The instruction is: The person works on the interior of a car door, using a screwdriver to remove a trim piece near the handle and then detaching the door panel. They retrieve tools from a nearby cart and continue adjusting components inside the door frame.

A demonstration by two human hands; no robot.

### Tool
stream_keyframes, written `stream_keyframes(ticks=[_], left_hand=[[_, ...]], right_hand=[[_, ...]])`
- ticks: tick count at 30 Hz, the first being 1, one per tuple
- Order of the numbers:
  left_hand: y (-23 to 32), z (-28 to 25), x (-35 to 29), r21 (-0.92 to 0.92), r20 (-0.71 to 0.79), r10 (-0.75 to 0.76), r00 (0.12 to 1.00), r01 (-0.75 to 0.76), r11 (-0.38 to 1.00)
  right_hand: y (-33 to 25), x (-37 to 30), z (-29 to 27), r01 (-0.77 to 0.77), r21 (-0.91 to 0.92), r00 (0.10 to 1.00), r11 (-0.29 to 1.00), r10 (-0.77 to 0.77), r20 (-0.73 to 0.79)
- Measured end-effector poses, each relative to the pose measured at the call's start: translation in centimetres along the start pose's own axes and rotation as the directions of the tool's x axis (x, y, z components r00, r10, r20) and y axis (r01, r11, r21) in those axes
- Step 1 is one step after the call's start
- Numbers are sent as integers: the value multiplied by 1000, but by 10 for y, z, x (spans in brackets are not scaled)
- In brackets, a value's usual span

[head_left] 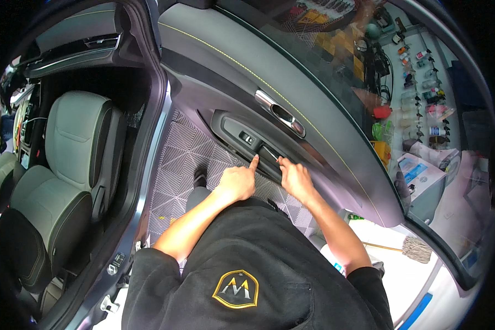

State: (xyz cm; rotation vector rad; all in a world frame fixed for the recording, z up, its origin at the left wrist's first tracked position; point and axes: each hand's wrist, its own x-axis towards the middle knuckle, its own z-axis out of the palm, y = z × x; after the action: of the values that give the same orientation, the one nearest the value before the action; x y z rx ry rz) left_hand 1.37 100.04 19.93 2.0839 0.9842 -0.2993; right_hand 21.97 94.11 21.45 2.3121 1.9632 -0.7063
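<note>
The open car door's grey inner panel [324,148] lies before me, with a dark armrest [231,127] set into it. A window switch [247,138] sits in the armrest, and a chrome inner door handle [280,114] is above it. My left hand [238,182] has its index finger stretched out against the armrest's edge, just below the switch; its other fingers are curled. Close by on the right, my right hand [296,179] is closed at the end of the pull recess [269,152]. A thin pale line runs to its fingertips; whether it is a slim tool or trim, I cannot tell.
On the left, a grey and black car seat [74,143] shows through the door opening. Patterned floor [176,154] lies beneath. Beyond the door window hang several bottles [423,99] on a wall rack. A mop head [417,250] lies at lower right, near a white box [421,173].
</note>
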Motion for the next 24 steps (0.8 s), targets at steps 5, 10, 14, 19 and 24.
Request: stream_keyframes(ticks=[5,10,14,19,24], left_hand=[[3,-2,8,-12,-48,32,998,-33,999],[9,-19,23,-93,-149,-15,989,1,996],[-1,-15,40,-189,-214,-49,976,7,982],[2,-5,75,-406,-35,-99,994,76,911],[-1,6,81,-765,-60,-199,978,84,639]], right_hand=[[2,10,-23,-71,164,995,984,59,79],[-9,0,-22,34,88,999,996,-33,-4],[-25,-5,-49,31,44,999,999,-30,-16],[-1,-11,-40,62,45,998,997,-62,5],[2,-52,-42,-53,255,986,966,91,-137]])
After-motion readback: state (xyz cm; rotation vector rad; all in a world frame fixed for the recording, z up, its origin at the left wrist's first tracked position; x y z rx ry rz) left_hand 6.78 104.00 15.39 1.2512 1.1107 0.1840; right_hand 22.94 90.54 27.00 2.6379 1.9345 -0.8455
